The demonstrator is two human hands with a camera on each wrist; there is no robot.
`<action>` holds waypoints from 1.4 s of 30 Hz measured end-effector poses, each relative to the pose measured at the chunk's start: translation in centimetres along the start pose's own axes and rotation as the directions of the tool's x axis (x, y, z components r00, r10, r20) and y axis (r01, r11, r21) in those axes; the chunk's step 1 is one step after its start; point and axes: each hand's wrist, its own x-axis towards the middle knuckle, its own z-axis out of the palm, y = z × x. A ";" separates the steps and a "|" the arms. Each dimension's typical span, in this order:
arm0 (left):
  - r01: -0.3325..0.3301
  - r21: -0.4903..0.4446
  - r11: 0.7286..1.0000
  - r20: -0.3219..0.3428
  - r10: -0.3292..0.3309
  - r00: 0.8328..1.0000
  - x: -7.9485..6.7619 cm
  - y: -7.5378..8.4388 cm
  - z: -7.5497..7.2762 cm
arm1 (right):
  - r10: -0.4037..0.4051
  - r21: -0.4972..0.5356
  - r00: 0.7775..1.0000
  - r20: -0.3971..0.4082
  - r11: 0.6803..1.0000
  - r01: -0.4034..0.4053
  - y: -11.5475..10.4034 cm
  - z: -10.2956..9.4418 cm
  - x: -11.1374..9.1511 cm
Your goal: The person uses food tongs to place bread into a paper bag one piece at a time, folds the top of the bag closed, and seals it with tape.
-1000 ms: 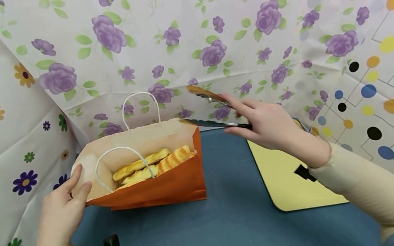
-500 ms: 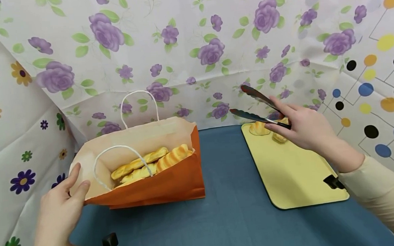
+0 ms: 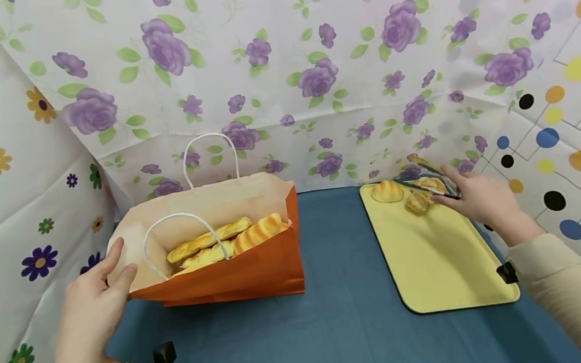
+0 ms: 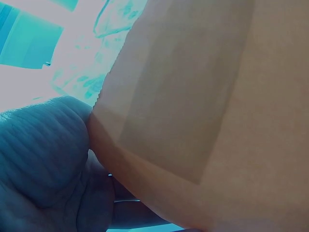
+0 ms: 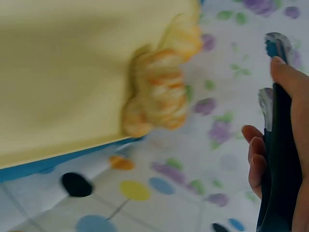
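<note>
An orange paper bag (image 3: 246, 274) with white handles stands on the left, mouth open. My left hand (image 3: 92, 310) pinches its left rim between thumb and fingers; in the left wrist view the bag's pale paper (image 4: 193, 96) covers most of the picture. Inside lie long bread pieces (image 3: 209, 241) and a striped loaf (image 3: 257, 232). My right hand (image 3: 489, 201) grips black-handled tongs (image 5: 280, 164), their arms spread apart. They reach over the far end of a yellow tray (image 3: 433, 267), above several small buns (image 3: 418, 203). Another bun (image 3: 387, 192) sits at the tray's far left corner.
A blue cloth (image 3: 344, 266) covers the table between bag and tray. Floral sheeting (image 3: 315, 81) hangs close behind both, and a dotted sheet (image 3: 551, 162) closes off the right side.
My right hand has carried the tongs from above the bag's right side rightward and down to the buns on the tray. The left hand and bag have stayed put.
</note>
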 end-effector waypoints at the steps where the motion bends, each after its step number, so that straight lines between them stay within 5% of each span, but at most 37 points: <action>1: -0.001 -0.004 1.000 0.002 0.001 1.000 0.1 0.1 -0.1 | 0.000 -0.013 1.000 0.019 1.000 0.000 0.4 0.5 -0.1; 7: -0.006 -0.009 1.000 -0.003 0.006 1.000 0.0 0.2 -0.3 | -0.022 -0.023 0.992 0.126 0.999 0.025 0.8 2.5 -0.1; 21: -0.002 -0.008 1.000 0.001 0.002 1.000 -0.2 0.5 -0.2 | -0.133 -0.212 0.983 0.127 0.964 0.158 -0.4 2.3 5.5; 42: 0.008 -0.015 1.000 -0.009 -0.008 1.000 -0.3 -0.3 0.2 | -0.055 -0.417 0.973 0.225 0.897 0.147 -3.8 1.5 9.6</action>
